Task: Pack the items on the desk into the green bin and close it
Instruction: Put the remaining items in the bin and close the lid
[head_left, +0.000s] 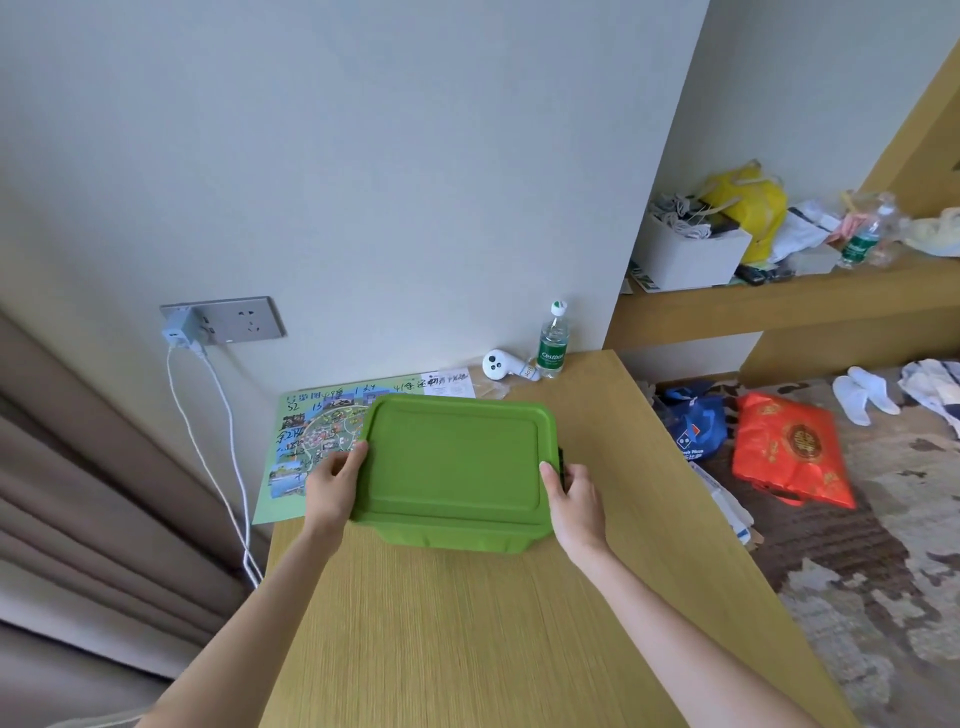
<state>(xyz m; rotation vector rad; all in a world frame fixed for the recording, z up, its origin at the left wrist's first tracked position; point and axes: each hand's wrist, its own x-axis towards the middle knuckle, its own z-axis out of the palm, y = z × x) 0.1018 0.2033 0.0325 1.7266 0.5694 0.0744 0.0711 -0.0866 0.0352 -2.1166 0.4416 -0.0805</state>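
A green bin (453, 467) stands on the wooden desk (493, 623) with its green lid lying flat on top. My left hand (332, 483) grips the bin's left edge, fingers curled over the lid rim. My right hand (574, 501) grips the right edge at a black latch (561, 465), thumb on the lid. At the back of the desk stand a water bottle (553, 340) and a white controller (501, 366). A colourful map sheet (301, 452) lies partly under the bin on the left. The bin's contents are hidden.
A wall socket with a charger (179, 327) sends white cables down the desk's left side. Curtains hang at left. A cluttered shelf (779, 301) is at right. On the floor lie a red bag (789, 452), a blue bag (693, 426) and white slippers.
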